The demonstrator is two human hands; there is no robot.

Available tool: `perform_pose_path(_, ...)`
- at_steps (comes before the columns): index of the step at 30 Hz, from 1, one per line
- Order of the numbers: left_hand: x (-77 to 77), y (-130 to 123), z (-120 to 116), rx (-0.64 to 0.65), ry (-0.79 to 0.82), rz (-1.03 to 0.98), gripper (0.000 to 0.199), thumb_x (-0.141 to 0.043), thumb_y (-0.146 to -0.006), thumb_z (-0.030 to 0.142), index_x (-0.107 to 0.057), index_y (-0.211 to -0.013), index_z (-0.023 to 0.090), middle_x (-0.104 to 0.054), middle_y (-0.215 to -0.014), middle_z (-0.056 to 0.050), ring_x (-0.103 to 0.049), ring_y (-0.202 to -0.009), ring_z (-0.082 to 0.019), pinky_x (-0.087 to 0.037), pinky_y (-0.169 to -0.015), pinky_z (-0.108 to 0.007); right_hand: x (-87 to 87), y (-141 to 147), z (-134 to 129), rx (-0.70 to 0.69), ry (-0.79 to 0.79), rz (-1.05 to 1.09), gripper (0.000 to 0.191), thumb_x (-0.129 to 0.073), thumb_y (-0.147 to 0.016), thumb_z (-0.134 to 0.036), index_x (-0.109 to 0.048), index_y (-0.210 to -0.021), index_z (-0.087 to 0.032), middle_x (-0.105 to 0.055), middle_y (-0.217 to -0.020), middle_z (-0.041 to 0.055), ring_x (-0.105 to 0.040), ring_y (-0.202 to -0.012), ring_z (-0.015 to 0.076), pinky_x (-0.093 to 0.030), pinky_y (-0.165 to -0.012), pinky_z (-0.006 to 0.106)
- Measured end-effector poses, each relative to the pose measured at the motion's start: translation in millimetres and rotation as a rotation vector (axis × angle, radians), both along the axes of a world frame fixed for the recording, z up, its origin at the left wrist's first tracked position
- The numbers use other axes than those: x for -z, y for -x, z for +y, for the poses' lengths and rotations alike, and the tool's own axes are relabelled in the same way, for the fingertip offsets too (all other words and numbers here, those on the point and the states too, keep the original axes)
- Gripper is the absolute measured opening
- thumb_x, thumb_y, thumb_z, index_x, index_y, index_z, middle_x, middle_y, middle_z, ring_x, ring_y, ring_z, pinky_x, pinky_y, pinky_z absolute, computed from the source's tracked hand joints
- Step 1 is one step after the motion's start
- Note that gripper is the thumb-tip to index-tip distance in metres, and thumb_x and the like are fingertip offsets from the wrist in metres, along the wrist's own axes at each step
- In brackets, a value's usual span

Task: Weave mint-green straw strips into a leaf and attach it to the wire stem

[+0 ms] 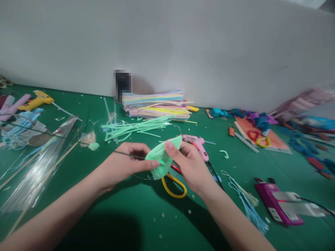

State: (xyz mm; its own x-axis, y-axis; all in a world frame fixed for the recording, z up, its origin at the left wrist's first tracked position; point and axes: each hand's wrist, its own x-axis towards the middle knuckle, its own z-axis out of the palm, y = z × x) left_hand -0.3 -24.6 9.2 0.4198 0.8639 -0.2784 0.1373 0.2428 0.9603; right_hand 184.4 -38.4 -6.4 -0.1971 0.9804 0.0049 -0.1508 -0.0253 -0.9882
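Observation:
Between both hands is a mint-green, leaf-shaped pipe-cleaner piece (160, 155), its strands lying side by side. My left hand (134, 160) pinches its left end, with the thumb on top. A thin dark stem (128, 153) runs leftward from there past my left fingers. My right hand (190, 162) grips the other end, thumb pressed on the upper face and fingers behind. Below the piece lie yellow-handled scissors (175, 196), partly hidden by it. Loose mint-green pipe cleaners (138, 128) are spread just behind my hands.
A stack of pastel pipe cleaners (157, 103) stands near the wall. To the right are a pink glue gun (200, 148), tasselled cords (247, 205) and a purple power strip (277, 205). On the left lie a yellow glue gun (39, 100) and clear plastic sleeves (39, 174).

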Motion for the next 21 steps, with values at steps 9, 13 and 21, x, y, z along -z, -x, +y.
perform_pose_path(9, -2.6, 3.1, 1.3, -0.006, 0.022, -0.030, 0.026, -0.081, -0.069, 0.035, -0.061, -0.065, 0.019, -0.054, -0.063, 0.005, -0.048, -0.058, -0.011, -0.036, -0.055, -0.021, -0.8, 1.2, 1.3, -0.044, 0.021, 0.040, 0.025, -0.069, -0.084, -0.045, -0.071, -0.080, -0.020, -0.069, -0.075, -0.0001, -0.059, -0.066, 0.0115, -0.050, -0.062, 0.024)
perform_pose_path(13, -2.2, 2.7, 1.1, -0.001, 0.018, -0.028, 0.026, -0.082, -0.068, 0.036, -0.062, -0.066, 0.019, -0.052, -0.064, 0.005, -0.047, -0.060, -0.010, -0.036, -0.056, -0.021, -2.0, 2.0, 1.1, -0.012, 0.025, 0.049, 0.022, -0.069, -0.084, -0.043, -0.071, -0.080, -0.021, -0.069, -0.075, -0.0007, -0.060, -0.066, 0.0119, -0.050, -0.062, 0.025)
perform_pose_path(21, -1.4, 2.6, 2.5, 0.034, 0.023, 0.024, 0.026, -0.079, -0.070, 0.037, -0.063, -0.069, 0.018, -0.052, -0.065, 0.005, -0.047, -0.061, -0.010, -0.035, -0.056, -0.021, -1.3, 1.8, 1.9, -0.015, 0.020, 0.028, 0.027, -0.068, -0.084, -0.045, -0.070, -0.076, -0.020, -0.065, -0.069, -0.0006, -0.056, -0.063, 0.0112, -0.048, -0.058, 0.023)
